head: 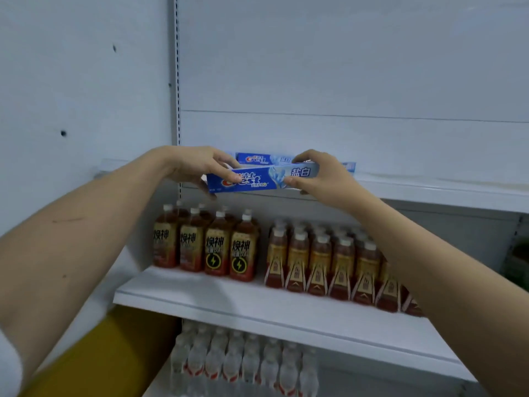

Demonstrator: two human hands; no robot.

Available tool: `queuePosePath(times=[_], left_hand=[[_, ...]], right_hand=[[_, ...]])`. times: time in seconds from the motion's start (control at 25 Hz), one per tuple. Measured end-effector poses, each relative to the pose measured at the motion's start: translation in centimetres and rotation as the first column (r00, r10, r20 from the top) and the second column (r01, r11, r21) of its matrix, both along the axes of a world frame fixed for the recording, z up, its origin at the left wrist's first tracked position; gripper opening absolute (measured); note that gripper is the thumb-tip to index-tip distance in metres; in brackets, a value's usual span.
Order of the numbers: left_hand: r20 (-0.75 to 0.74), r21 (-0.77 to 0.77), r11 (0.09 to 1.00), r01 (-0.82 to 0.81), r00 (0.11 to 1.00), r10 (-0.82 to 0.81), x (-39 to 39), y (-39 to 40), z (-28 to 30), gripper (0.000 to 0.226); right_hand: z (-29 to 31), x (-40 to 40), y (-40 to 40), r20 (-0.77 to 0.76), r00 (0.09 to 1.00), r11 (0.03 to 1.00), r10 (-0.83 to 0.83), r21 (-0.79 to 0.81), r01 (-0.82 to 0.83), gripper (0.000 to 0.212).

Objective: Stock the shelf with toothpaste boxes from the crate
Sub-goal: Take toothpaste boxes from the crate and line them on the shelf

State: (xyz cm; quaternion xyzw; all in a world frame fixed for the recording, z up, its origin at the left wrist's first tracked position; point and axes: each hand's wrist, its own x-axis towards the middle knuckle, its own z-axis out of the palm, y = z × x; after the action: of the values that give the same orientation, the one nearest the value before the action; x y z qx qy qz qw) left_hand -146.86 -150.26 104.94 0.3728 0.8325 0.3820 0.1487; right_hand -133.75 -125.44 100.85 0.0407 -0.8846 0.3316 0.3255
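We have both hands on one toothpaste box (262,179), held lengthwise at the front lip of the top shelf (429,193). Left hand (197,167) pinches the box's left end, fingers on top and thumb underneath; right hand (317,174) grips the right end the same way. The box sits a bit tilted, right end higher, apparently not yet resting flat on the shelf. Just behind it, further back on the shelf, there's another box (264,159), and a third box end (349,167) shows past the right hand. Crate not in view. Risks, as we judge them: pushing the held box in could shove the back ones out of line or against the rear panel; letting go while it's tilted over the lip could let it tip off the shelf edge and drop onto the brown drink bottles (217,245) directly below the shelf, knocking some over. One hand releasing early would swing the box round. Light cardboard, so it slides easily.
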Motion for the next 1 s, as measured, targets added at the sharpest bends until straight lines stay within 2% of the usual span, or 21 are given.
queuePosePath(times=[0.12, 0.24, 0.48, 0.56, 0.64, 0.72, 0.84, 1.0], left_hand=[[-0.06, 0.113, 0.993, -0.04, 0.997, 0.047, -0.1, 0.9, 0.9, 0.047], [-0.095, 0.157, 0.987, -0.046, 0.994, 0.061, -0.8, 1.4, 1.1, 0.041], [-0.213, 0.247, 0.966, -0.07, 0.969, 0.125, -4.5, 2.4, 2.3, 0.038], [-0.309, 0.189, 0.977, -0.094, 0.939, 0.15, -6.7, 2.7, 2.7, 0.037], [-0.47, 0.079, 0.983, -0.164, 0.864, 0.182, -9.5, 3.2, 3.4, 0.041], [-0.579, 0.013, 0.974, -0.227, 0.792, 0.192, -12.2, 4.0, 4.0, 0.047], [-0.595, -0.036, 0.973, -0.228, 0.787, 0.163, -17.1, 5.2, 5.0, 0.049], [-0.606, -0.128, 0.968, -0.218, 0.79, 0.098, -21.9, 6.7, 5.9, 0.045]], right_hand=[[0.7, -0.6, 1.4, -0.013, 1.0, 0.998, -0.005, -0.067, 0.004, 0.036], [1.9, -1.6, 2.0, -0.03, 0.997, 0.996, -0.07, -0.048, 0.069, 0.042], [4.7, -5.4, 2.8, -0.01, 0.993, 0.993, -0.12, -0.015, 0.12, 0.036], [5.8, -7.3, 3.2, 0.051, 0.98, 0.976, -0.192, 0.114, 0.185, 0.035], [6.7, -9.6, 3.4, 0.119, 0.951, 0.932, -0.286, 0.263, 0.248, 0.035], [7.6, -12.2, 3.6, 0.137, 0.92, 0.892, -0.367, 0.332, 0.307, 0.036], [8.7, -16.4, 3.4, 0.123, 0.872, 0.824, -0.474, 0.412, 0.39, 0.037], [10.0, -20.5, 2.8, 0.165, 0.847, 0.824, -0.506, 0.384, 0.418, 0.038]])
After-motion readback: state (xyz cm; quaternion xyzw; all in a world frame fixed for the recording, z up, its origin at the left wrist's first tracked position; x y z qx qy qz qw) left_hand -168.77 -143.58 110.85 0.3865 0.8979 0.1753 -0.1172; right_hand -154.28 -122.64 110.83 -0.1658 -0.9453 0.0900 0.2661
